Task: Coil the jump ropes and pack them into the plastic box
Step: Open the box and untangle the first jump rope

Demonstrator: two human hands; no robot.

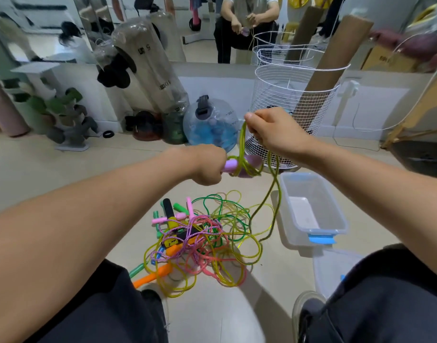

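My left hand (207,165) grips the purple handles (239,165) of a jump rope, with a few turns of yellow-green cord (242,142) wound around them. Above and to the right, my right hand (269,128) pinches that cord, and its free length hangs down to the floor. A tangled pile of jump ropes (200,236) in green, yellow, pink and orange lies on the floor between my knees. To the right of the pile stands the clear plastic box (336,209) with a blue latch, open, with only a white patch showing inside.
A white wire basket (281,95) holding cardboard tubes stands behind my hands. Water-filled weights and a blue bottle (210,125) sit against the wall at left. A clear lid (336,268) lies by my right knee. A mirror at the back reflects a seated person.
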